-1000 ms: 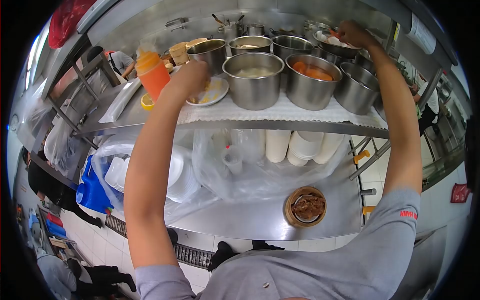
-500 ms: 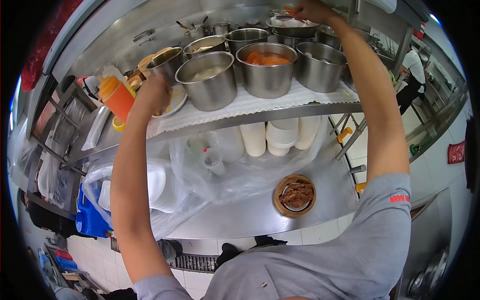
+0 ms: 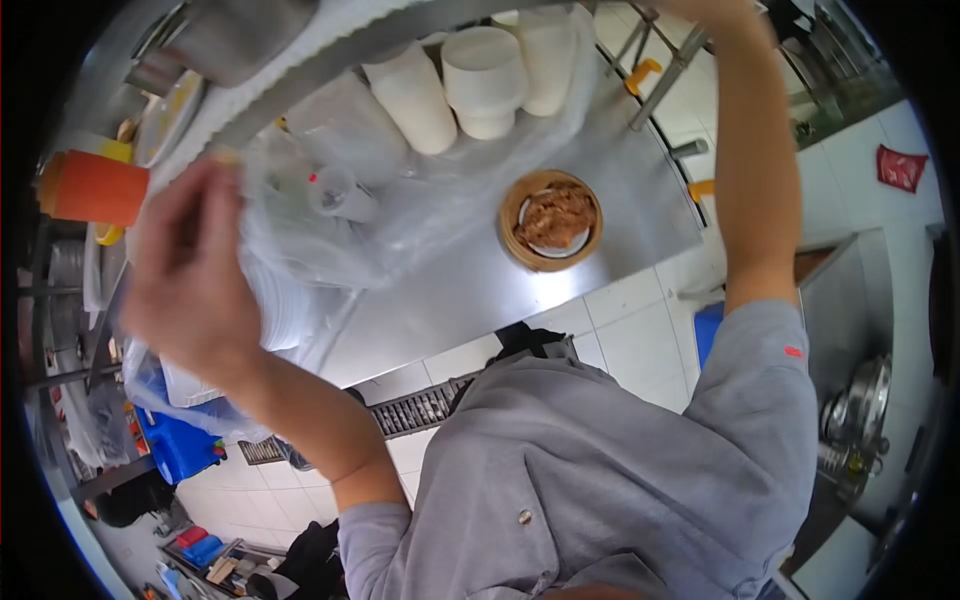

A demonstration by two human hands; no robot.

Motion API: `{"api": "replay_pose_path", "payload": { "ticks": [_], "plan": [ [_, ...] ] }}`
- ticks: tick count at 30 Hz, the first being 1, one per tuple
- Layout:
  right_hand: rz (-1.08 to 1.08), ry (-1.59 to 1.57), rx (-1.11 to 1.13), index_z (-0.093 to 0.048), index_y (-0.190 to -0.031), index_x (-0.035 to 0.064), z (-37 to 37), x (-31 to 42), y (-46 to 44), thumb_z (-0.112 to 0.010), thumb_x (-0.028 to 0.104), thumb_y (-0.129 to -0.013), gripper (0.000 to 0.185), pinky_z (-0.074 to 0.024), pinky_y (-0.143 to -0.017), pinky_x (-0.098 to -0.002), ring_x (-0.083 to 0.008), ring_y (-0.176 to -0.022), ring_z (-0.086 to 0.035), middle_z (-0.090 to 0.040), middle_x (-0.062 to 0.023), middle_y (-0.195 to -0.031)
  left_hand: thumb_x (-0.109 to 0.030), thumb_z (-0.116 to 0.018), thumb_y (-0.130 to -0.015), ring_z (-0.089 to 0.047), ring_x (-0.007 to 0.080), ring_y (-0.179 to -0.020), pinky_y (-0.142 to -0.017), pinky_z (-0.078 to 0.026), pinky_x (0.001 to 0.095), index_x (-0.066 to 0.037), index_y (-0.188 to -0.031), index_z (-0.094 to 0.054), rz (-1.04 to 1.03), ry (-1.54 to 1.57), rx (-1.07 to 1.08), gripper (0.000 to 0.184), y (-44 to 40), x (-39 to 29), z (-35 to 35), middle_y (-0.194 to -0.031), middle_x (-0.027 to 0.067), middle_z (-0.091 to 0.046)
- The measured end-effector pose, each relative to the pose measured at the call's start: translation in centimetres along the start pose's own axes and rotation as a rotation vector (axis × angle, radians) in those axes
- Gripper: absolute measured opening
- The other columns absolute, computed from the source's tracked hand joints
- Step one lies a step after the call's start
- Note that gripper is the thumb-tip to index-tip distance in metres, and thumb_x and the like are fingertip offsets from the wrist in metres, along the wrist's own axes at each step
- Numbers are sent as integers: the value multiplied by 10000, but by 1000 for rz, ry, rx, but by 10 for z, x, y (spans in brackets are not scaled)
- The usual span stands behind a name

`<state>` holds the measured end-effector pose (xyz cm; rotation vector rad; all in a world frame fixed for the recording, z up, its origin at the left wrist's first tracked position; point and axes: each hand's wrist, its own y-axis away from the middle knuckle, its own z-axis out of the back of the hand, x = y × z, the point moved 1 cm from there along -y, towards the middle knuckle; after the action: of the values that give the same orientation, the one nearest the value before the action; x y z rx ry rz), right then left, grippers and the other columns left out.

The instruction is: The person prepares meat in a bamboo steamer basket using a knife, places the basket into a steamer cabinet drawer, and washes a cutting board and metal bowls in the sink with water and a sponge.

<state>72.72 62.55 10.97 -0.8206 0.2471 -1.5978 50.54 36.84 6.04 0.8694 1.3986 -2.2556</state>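
My left hand [image 3: 195, 265] is raised at the left, smeared by motion, its fingers drawn together in a pinch. A small pale yellowish bit shows at the fingertips, too blurred to name. Close beside the hand is an orange squeeze bottle [image 3: 98, 188]; a white plate [image 3: 170, 118] with yellow food lies just above. My right forearm [image 3: 760, 150] reaches up past the top edge, and the right hand is out of view. On the steel table [image 3: 450, 320] stands a round bamboo steamer [image 3: 518, 248] holding a small white dish of brown, sauced food [image 3: 556, 216].
Stacked white tubs [image 3: 485, 75] and clear plastic bags [image 3: 330, 240] sit beneath the shelf edge [image 3: 310, 75]. A steel pot [image 3: 240, 35] is at the upper left. Below the table are a blue jug [image 3: 180, 445] and a floor drain grate [image 3: 420, 408].
The view has tilted down, taking most of the pots out of sight. My left hand has come off the plate and back toward my body. My right hand has left the view.
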Motion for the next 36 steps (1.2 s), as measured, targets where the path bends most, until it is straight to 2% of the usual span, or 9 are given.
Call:
{"api": "replay_pose_path", "payload": {
  "ticks": [3,6,9,16,25,27,31,33,36],
  "plan": [
    [-206,135,317,-697,-868,41,-94,-31,102,-696,139,-768,140,-453,-762,-367,-260,-813,-546,-567,-128,-766,-1,-711,-798,-631,104,-741,-706,-515,222,8,-880,-696,112,241,310,84,58,42,-35,-837,55,-676],
    [-226,224,502,-673,-801,19,-158,-47,175,-645,119,-797,104,-485,-788,-428,-313,-908,-581,-628,-144,-859,-22,-712,-789,-642,125,-699,-663,-511,237,17,-890,-700,311,254,514,109,100,64,-70,-813,90,-682],
    [-348,359,545,-659,-811,-7,-190,-49,212,-647,43,-758,73,-462,-923,-397,-327,-908,-590,-623,-128,-851,-74,-709,-817,-632,110,-666,-628,-502,235,37,-912,-697,247,230,600,146,134,80,-96,-778,64,-688],
    [-329,525,504,-646,-790,-40,-198,-34,234,-635,8,-700,102,-457,-954,-398,-355,-958,-594,-639,-158,-934,-72,-712,-785,-643,142,-641,-625,-510,263,48,-888,-698,145,222,695,158,177,76,-157,-761,125,-688],
    [-410,359,209,-674,-891,11,-155,-36,280,-596,40,-747,166,-485,-804,-405,-350,-911,-607,-642,-177,-868,-53,-701,-760,-669,289,-749,-703,-522,363,11,-883,-717,-137,101,754,140,202,62,-232,-843,191,-681],
    [-691,230,127,-667,-902,1,-152,-39,305,-590,62,-791,148,-493,-769,-426,-347,-844,-624,-656,-183,-821,-42,-696,-753,-649,308,-798,-744,-510,374,-11,-892,-727,-238,-29,820,147,208,63,-243,-875,173,-665],
    [-790,52,-39,-641,-975,-57,-166,-66,336,-610,162,-833,263,-526,-768,-420,-325,-773,-663,-668,-224,-833,-32,-688,-752,-631,306,-818,-747,-500,373,-33,-929,-731,-270,-147,770,183,215,51,-245,-891,155,-646],
    [-1083,-481,84,-628,-951,-85,-175,-66,338,-613,248,-878,342,-543,-564,-395,-285,-536,-644,-660,-209,-729,-67,-703,-750,-591,331,-877,-832,-462,417,-54,-962,-733,-118,-101,709,214,218,39,-236,-891,162,-640],
    [-1119,-740,99,-627,-941,-90,-183,-71,334,-613,310,-885,404,-507,-416,-360,-234,-423,-599,-651,-179,-677,-71,-702,-758,-601,292,-803,-739,-485,365,-34,-1002,-711,-37,-169,521,247,225,16,-206,-882,150,-640]
  ]
}}
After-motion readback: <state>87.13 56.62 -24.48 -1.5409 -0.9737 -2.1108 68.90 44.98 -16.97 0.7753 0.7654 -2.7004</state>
